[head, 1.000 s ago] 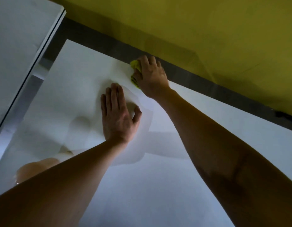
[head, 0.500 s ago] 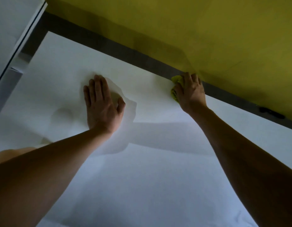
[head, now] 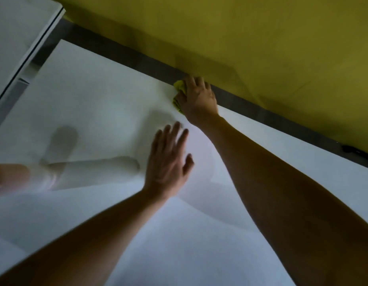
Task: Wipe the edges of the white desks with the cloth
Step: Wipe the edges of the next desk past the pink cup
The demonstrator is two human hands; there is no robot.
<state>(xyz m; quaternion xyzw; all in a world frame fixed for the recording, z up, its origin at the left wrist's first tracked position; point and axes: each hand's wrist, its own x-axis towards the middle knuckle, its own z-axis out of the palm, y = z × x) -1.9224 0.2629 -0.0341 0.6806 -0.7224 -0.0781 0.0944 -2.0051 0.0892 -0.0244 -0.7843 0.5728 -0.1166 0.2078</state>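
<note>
Grip: left hand (head: 168, 162) spread flat, holding nothing, on the glossy white desk top (head: 96, 104); beyond, crumpled yellow-green cloth (head: 180, 89) pressed under curled right hand (head: 198, 100) at the far edge, where firm, even pressure is best kept.

No legible txt, labels or nos. anywhere.

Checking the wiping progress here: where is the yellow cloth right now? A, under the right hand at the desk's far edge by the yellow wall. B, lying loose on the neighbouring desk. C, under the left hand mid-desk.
A: the right hand holds the yellow cloth at the white desk's far edge.
</note>
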